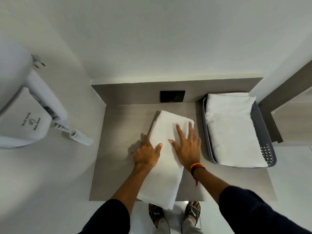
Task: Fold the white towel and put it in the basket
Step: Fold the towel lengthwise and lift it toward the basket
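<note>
A white towel [166,159] lies folded into a long strip down the middle of the grey counter [118,174], its near end hanging over the front edge. My left hand [146,154] rests on the towel's left edge, thumb on the cloth and fingers curled against the counter. My right hand [187,146] lies flat on the towel's upper right part with fingers spread. A grey perforated basket [265,132] stands at the counter's right side and holds another folded white towel [231,130].
A white wall hair dryer [25,105] with a coiled cord [79,135] hangs on the left wall. A black socket plate [172,96] sits on the counter's back panel. My sandalled feet [175,215] show below the front edge.
</note>
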